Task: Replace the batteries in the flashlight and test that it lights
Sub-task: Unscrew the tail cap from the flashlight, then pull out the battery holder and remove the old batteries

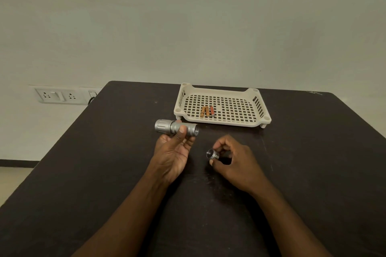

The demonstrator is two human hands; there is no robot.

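Observation:
My left hand grips the silver flashlight body between thumb and fingers, holding it level above the table with the head pointing left and the threaded open end to the right. The unscrewed silver tail cap is pinched in the fingertips of my right hand, a short way right of and below the flashlight. Three orange-brown batteries lie side by side in the cream perforated tray just beyond both hands.
The dark table runs to the wall, its left edge slanting toward me. A wall socket plate sits left of the table's far corner.

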